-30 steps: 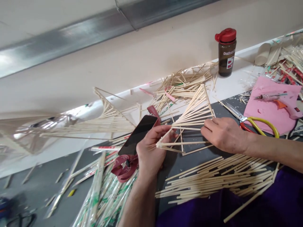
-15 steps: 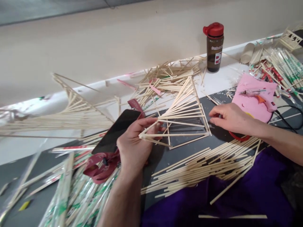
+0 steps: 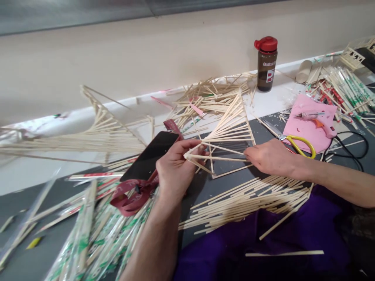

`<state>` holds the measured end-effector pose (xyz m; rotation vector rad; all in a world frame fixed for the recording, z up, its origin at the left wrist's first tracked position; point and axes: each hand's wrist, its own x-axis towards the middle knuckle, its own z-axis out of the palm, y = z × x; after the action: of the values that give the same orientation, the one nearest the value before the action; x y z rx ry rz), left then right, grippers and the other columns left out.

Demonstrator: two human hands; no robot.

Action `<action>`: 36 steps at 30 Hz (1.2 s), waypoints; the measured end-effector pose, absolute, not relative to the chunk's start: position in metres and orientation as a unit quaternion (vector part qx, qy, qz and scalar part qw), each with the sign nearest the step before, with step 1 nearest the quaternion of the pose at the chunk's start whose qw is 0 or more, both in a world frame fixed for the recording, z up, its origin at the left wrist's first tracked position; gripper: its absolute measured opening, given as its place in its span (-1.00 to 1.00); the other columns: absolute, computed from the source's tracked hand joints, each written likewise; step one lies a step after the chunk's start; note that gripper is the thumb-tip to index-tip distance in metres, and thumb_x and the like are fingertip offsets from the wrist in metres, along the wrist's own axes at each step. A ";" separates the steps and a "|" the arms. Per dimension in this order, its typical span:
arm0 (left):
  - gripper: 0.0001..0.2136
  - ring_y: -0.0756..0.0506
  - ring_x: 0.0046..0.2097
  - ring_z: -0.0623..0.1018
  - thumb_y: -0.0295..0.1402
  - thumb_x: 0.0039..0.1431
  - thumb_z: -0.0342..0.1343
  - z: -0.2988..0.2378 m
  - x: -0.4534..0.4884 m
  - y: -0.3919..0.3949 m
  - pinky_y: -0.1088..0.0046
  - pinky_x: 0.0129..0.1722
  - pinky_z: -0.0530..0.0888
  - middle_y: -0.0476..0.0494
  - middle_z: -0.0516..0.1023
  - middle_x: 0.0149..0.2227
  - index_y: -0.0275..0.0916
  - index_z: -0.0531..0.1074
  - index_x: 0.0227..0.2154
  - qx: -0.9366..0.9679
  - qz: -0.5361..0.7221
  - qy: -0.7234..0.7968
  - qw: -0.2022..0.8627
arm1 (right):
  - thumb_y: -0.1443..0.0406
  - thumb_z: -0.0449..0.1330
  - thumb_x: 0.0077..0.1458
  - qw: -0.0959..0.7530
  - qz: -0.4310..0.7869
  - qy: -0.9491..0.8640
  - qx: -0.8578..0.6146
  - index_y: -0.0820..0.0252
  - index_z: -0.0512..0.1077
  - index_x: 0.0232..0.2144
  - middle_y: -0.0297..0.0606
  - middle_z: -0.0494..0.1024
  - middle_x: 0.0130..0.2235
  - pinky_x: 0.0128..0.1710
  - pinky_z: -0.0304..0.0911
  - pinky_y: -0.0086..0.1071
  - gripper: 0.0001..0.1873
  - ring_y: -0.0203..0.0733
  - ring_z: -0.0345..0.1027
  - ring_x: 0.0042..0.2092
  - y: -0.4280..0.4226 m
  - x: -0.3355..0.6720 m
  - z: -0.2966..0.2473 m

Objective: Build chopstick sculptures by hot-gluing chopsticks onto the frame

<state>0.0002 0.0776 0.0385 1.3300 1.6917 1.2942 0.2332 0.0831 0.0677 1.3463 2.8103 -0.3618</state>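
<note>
A frame of thin wooden sticks (image 3: pixel 231 128), fanned out along its top, is held up over the dark table. My left hand (image 3: pixel 177 168) is closed round its left end, near a glued corner. At the opposite end, the fingertips of my right hand (image 3: pixel 265 156) pinch the frame where the sticks meet its right edge; my fingers hide that joint. Just below lies a spread of loose wooden sticks (image 3: pixel 243 203). Beside my right wrist rest yellow-handled scissors (image 3: pixel 299 146), partly on a pink sheet (image 3: pixel 304 109) that also bears a pink glue gun (image 3: pixel 320 123).
A phone (image 3: pixel 149 156) with a red lanyard (image 3: pixel 129 199) lies left of my left hand, by wrapped chopsticks (image 3: pixel 96 234). Behind are a larger stick structure (image 3: pixel 102 128), a stick pile (image 3: pixel 213 93) and a red-lidded bottle (image 3: pixel 267 64). A black cable (image 3: pixel 357 156) curls at right.
My right hand has moved left and down from beside the frame and now pinches its right end. The scissors, earlier mostly hidden behind that hand, now show. My left hand keeps its hold.
</note>
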 end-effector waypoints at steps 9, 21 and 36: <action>-0.67 -0.10 -0.36 0.62 -0.10 -0.02 0.25 0.032 -0.006 0.080 0.50 -0.45 0.50 -0.09 0.62 -0.37 -0.22 0.54 -0.27 0.530 0.475 0.634 0.303 | 0.45 0.07 0.05 0.086 -0.143 0.889 0.426 0.32 0.56 -0.31 0.00 0.59 -0.38 -0.46 0.04 -0.38 -0.74 -0.15 0.44 -0.33 0.102 0.205 0.079; -0.66 -0.07 -0.42 0.60 -0.10 0.00 0.22 0.029 -0.006 0.083 0.51 -0.49 0.49 -0.10 0.61 -0.41 -0.26 0.53 -0.26 0.544 0.486 0.610 0.310 | 0.35 0.03 0.13 0.122 -0.177 0.871 0.441 0.34 0.59 -0.24 0.07 0.62 -0.23 -0.47 0.04 -0.35 -0.66 -0.07 0.47 -0.22 0.114 0.192 0.085; -0.73 -0.01 -0.49 0.56 -0.19 -0.02 0.20 0.033 -0.007 0.085 0.58 -0.54 0.45 -0.07 0.61 -0.46 -0.27 0.55 -0.32 0.578 0.483 0.591 0.288 | 0.36 0.05 0.09 0.109 -0.164 0.879 0.434 0.33 0.59 -0.20 0.03 0.60 -0.28 -0.47 0.05 -0.37 -0.66 -0.17 0.40 -0.33 0.120 0.178 0.100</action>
<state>-0.0071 0.0848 0.0334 1.5437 1.5793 1.2896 0.1785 0.1202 0.1003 1.2767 2.5849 -0.4832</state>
